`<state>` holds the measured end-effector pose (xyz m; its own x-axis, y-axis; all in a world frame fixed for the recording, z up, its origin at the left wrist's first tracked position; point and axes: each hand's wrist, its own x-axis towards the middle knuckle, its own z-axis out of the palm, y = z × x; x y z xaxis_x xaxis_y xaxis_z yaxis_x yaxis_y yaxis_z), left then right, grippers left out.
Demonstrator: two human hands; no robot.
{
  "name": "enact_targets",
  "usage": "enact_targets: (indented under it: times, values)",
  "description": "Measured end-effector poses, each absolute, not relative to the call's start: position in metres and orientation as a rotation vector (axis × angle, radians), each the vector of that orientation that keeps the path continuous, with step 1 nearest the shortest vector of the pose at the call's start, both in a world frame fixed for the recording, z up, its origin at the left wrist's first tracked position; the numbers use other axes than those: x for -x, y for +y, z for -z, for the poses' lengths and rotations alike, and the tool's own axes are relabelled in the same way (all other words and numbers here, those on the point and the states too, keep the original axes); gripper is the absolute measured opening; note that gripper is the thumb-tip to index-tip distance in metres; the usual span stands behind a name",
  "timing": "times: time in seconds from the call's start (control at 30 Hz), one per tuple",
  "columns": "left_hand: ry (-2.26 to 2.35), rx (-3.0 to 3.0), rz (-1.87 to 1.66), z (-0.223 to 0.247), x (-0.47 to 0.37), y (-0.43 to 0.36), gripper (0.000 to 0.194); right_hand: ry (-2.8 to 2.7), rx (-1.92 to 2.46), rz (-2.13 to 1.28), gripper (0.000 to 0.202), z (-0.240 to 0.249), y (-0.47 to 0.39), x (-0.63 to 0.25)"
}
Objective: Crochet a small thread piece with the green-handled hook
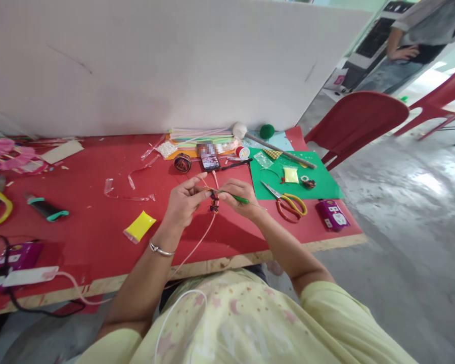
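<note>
Over the middle of the red table cover, my left hand (185, 199) pinches a thin orange strand and the edge of a small dark multicoloured knotted piece (214, 202). My right hand (239, 196) is closed round a green-handled tool (240, 199), whose thin tip meets the piece between both hands. The piece hangs below my fingertips. Just beyond my hands lie a phone (210, 157) with a pink cable plugged in and a ball of dark multicoloured yarn (182, 162).
Scissors (286, 202) lie right, partly on a green sheet (318, 189), near a purple packet (332, 215). Left are a yellow packet (140, 226), a black-and-teal cutter (45, 207) and a power bank (30, 276). A white panel (155, 65) stands behind; a person (413, 45) stands beyond red chairs.
</note>
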<state>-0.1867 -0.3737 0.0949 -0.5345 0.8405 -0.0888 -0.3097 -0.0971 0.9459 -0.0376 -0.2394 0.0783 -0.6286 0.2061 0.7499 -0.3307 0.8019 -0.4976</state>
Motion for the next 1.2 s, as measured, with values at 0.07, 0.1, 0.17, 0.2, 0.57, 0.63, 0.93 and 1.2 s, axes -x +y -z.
enact_targets:
  times: [0.07, 0.1, 0.17, 0.2, 0.57, 0.63, 0.93, 1.2]
  values:
    - [1.349, -0.650, -1.748, -0.095, 0.187, -0.374, 0.067, -2.115, -0.072, -0.850, 0.021, -0.078, -0.240, 0.035]
    - [1.365, -0.661, -1.747, -0.095, 0.187, -0.374, 0.066, -2.120, -0.052, -0.870, 0.022, -0.079, -0.240, 0.034]
    - [1.402, -0.681, -1.759, -0.094, 0.186, -0.372, 0.064, -2.131, -0.016, -0.868, 0.024, -0.079, -0.241, 0.034]
    - [1.423, -0.692, -1.772, -0.093, 0.185, -0.371, 0.063, -2.138, -0.005, -0.849, 0.026, -0.078, -0.241, 0.034]
    - [1.279, -0.477, -1.762, -0.101, 0.176, -0.366, 0.067, -2.149, 0.055, -0.318, 0.030, -0.056, -0.248, 0.038]
    - [1.305, -0.502, -1.752, -0.101, 0.178, -0.367, 0.066, -2.207, -0.012, -0.346, 0.030, -0.061, -0.242, 0.038]
    - [1.348, -0.454, -2.016, -0.104, 0.162, -0.358, 0.064, -2.210, 0.321, -0.097, 0.037, -0.065, -0.264, 0.051]
    - [1.219, -0.503, -1.648, -0.121, 0.193, -0.374, 0.051, -2.263, -0.245, -0.191, 0.037, -0.064, -0.219, 0.044]
